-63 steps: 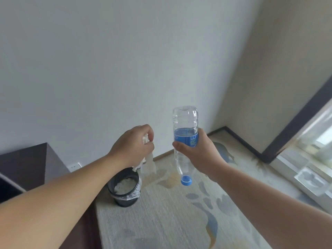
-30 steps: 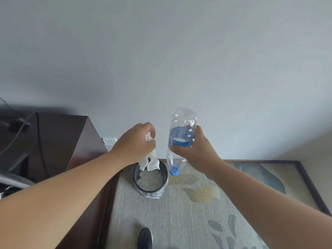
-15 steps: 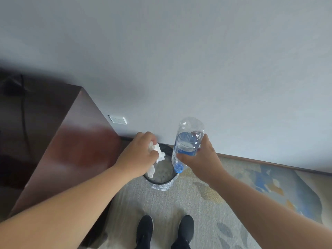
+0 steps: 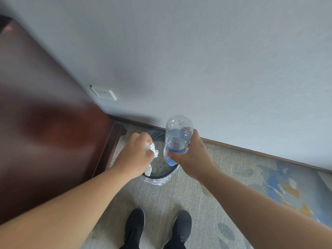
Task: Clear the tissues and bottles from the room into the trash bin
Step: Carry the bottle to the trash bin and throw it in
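The person has stepped right up to the bin [image 4: 161,175]. Two seconds ago it stood on the carpet [image 4: 197,198] well ahead of the hands. Now it sits directly under them, and the shoes [image 4: 135,229] have come into view at 6 o'clock of it. The head has tipped down too, so the wall fills 12 o'clock and the cabinet [image 4: 45,123] looms at 9 o'clock, with a socket [image 4: 104,92] above its far corner.

The holds themselves have not altered. The left grip [image 4: 136,156] is curled tight round a crumpled tissue [image 4: 153,149], which hangs out between the fingers over the 9 o'clock half of the bin mouth. The right grip [image 4: 195,157] is wrapped round the bottle [image 4: 177,133] at its blue label. The bottle is upside down, base at 12 o'clock and cap pointing into the bin near its 3 o'clock rim. It looks empty or nearly so.

The bin already holds pale crumpled stuff, likely other tissues, and its clear liner [image 4: 158,182] folds over the near edge.

The carry seems to be over. Both items are above the opening and neither is released yet. What remains is to let go. The tissue should fall straight in, but the bottle sits close to the rim and might clip it unless it shifts slightly toward 9 o'clock first.
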Available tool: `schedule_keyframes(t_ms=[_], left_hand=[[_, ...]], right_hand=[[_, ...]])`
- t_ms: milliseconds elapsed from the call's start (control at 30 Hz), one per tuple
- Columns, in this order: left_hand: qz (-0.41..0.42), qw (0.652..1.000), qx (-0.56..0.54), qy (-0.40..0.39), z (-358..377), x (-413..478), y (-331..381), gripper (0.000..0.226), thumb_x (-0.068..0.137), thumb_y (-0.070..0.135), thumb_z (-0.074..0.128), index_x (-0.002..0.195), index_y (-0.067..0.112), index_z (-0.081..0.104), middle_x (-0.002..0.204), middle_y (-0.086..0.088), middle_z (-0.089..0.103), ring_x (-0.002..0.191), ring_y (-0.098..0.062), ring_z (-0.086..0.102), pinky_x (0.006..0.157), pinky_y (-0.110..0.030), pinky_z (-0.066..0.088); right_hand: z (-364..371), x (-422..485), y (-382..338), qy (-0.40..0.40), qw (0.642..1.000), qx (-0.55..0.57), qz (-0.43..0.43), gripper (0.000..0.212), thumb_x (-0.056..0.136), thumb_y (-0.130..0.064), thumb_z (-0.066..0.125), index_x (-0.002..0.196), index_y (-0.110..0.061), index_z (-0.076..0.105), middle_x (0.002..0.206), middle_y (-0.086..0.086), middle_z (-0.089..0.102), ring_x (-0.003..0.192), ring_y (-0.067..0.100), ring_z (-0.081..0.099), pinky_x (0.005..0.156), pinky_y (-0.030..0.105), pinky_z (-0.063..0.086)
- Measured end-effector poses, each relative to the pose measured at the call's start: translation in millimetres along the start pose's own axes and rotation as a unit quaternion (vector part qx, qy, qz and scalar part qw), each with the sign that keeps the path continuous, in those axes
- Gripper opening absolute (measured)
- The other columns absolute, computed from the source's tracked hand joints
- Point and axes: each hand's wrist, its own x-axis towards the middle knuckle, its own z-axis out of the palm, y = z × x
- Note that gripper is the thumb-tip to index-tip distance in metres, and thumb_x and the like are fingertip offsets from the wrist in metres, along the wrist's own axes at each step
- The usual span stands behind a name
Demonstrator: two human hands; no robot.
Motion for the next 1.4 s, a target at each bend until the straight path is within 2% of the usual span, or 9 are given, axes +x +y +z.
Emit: schedule_keyframes(t_ms=[167, 300, 467, 600, 833, 967, 1100, 1200, 1400], left_hand=[[-0.010, 1.000, 0.018, -0.004, 41, 22, -29, 0.022, 0.085, 0.015, 0.054, 0.102, 0.029, 0.050, 0.111, 0.004, 0.038, 0.090, -0.017, 0.048, 0.066, -0.029, 0.037], [-0.016, 1.000, 0.005, -0.027, 72, 38, -53, 0.026, 0.088, 0.014, 0.054, 0.111, 0.026, 0.052, 0.115, 0.002, 0.038, 0.091, -0.018, 0.050, 0.075, -0.037, 0.048], [-0.023, 0.999, -0.009, -0.039, 98, 52, -78, 0.050, 0.086, 0.021, 0.061, 0.131, 0.032, 0.044, 0.125, 0.002, 0.036, 0.103, -0.019, 0.051, 0.086, -0.037, 0.049], [-0.030, 0.999, -0.001, -0.027, 105, 54, -93, 0.054, 0.086, 0.022, 0.062, 0.134, 0.032, 0.039, 0.129, 0.001, 0.034, 0.089, -0.017, 0.053, 0.074, -0.030, 0.047], [-0.044, 0.999, 0.011, -0.011, 106, 48, -109, 0.047, 0.089, 0.028, 0.059, 0.132, 0.028, 0.040, 0.129, 0.004, 0.036, 0.085, -0.012, 0.052, 0.067, -0.023, 0.040], [-0.054, 0.998, 0.020, -0.009, 102, 46, -108, 0.047, 0.089, 0.030, 0.056, 0.132, 0.030, 0.039, 0.130, 0.007, 0.036, 0.078, -0.006, 0.051, 0.056, -0.013, 0.029], [-0.050, 0.998, 0.031, 0.001, 87, 43, -93, 0.045, 0.088, 0.029, 0.056, 0.131, 0.031, 0.041, 0.128, 0.006, 0.038, 0.081, -0.007, 0.049, 0.058, -0.015, 0.032], [-0.049, 0.999, 0.022, 0.008, 71, 37, -73, 0.045, 0.089, 0.027, 0.056, 0.131, 0.029, 0.042, 0.126, 0.004, 0.039, 0.083, -0.011, 0.050, 0.070, -0.025, 0.039], [-0.029, 0.999, 0.005, 0.015, 21, 12, -14, 0.044, 0.090, 0.025, 0.053, 0.133, 0.028, 0.041, 0.123, 0.003, 0.041, 0.086, -0.011, 0.055, 0.076, -0.030, 0.048]], right_hand=[[31, 32, 37, -0.009, 1.000, -0.018, 0.000, 0.058, 0.069, -0.036, 0.078, 0.112, -0.035, 0.039, 0.108, -0.009, 0.051, 0.091, 0.008, 0.055, 0.064, 0.025, 0.045], [57, 54, 68, -0.023, 1.000, -0.018, 0.007, 0.060, 0.070, -0.032, 0.078, 0.117, -0.032, 0.041, 0.111, -0.007, 0.052, 0.093, 0.009, 0.055, 0.072, 0.029, 0.050], [87, 74, 98, -0.029, 0.999, -0.034, 0.009, 0.065, 0.070, -0.030, 0.079, 0.120, -0.032, 0.039, 0.114, -0.006, 0.051, 0.094, 0.012, 0.056, 0.072, 0.030, 0.050], [99, 83, 111, -0.033, 0.998, -0.044, 0.011, 0.069, 0.069, -0.030, 0.081, 0.123, -0.032, 0.038, 0.114, -0.005, 0.051, 0.094, 0.013, 0.056, 0.074, 0.032, 0.052], [108, 96, 125, -0.031, 0.998, -0.043, 0.026, 0.069, 0.069, -0.031, 0.081, 0.122, -0.031, 0.037, 0.114, -0.004, 0.051, 0.091, 0.012, 0.054, 0.061, 0.021, 0.042], [107, 96, 128, -0.050, 0.997, -0.050, 0.044, 0.084, 0.069, -0.029, 0.082, 0.137, -0.031, 0.032, 0.130, -0.002, 0.046, 0.099, 0.012, 0.052, 0.075, 0.028, 0.049], [92, 87, 116, -0.049, 0.996, -0.063, 0.035, 0.085, 0.072, -0.027, 0.079, 0.141, -0.033, 0.029, 0.135, -0.005, 0.042, 0.082, 0.003, 0.050, 0.060, 0.013, 0.038], [72, 77, 94, -0.026, 0.997, -0.067, 0.013, 0.072, 0.078, -0.033, 0.072, 0.139, -0.029, 0.034, 0.135, -0.007, 0.045, 0.094, 0.004, 0.049, 0.072, 0.024, 0.048], [21, 45, 33, 0.001, 0.995, -0.092, -0.044, 0.062, 0.083, -0.042, 0.060, 0.139, -0.029, 0.037, 0.134, -0.013, 0.046, 0.105, 0.001, 0.042, 0.082, 0.024, 0.035]])
